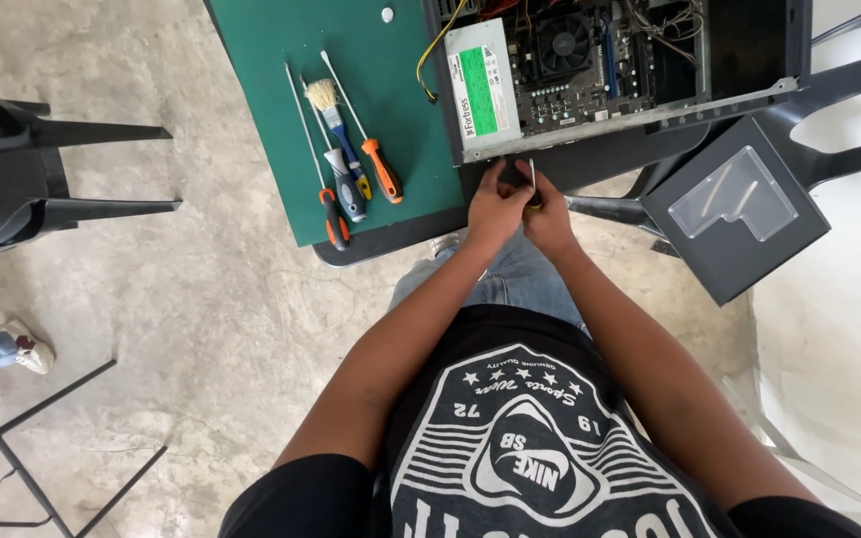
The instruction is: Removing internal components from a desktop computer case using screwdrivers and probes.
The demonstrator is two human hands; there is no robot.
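Both my hands meet at the table edge: left hand point(495, 207) and right hand point(547, 214) pinch a small screwdriver point(532, 184), shaft up, just below the open computer case point(650, 100). Inside, grey power supply point(482, 92) bears a green rectangular label. Left, on green mat point(281, 120): brush point(336, 125), three screwdrivers point(371, 149). Right: dark side panel point(734, 209).
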